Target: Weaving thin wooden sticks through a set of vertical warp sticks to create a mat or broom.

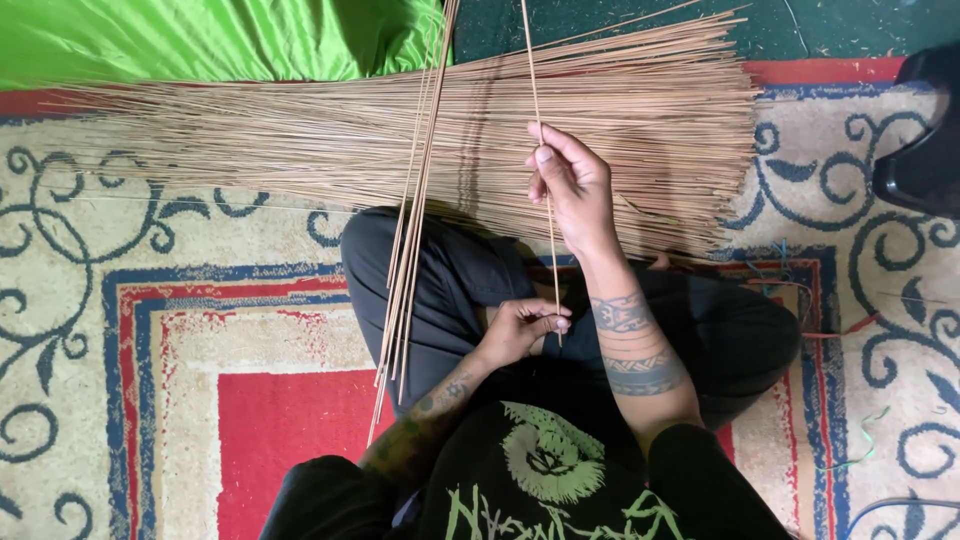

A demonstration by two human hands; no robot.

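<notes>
One thin stick (541,150) is in both of your hands. Your right hand (568,185) is a little right of the centre of the view; its thumb and fingers are pinched around the stick, with the thumb on the left side. Your left hand (522,328) is lower, at about 6 o'clock from the right hand, and its fingers are curled closed near the lower end of the same stick, with the fingertips pressed against it. The stick runs almost straight from 12 o'clock, where it leaves the top edge, down to your lap.

Many more sticks lie in a wide pile (420,140) across the upper part of the view, from 9 o'clock to 3 o'clock, behind your hands. A small bundle of sticks (408,220) rests over your left knee (400,260), at 9 o'clock from your hands, and it points to 12 o'clock.

You sit cross-legged on a patterned carpet (150,330) with red, blue and cream colours. A bright green cloth (200,35) is at 11 o'clock, beyond the pile. A dark object (925,150) is at 3 o'clock, at the right edge; I cannot tell what it is.
</notes>
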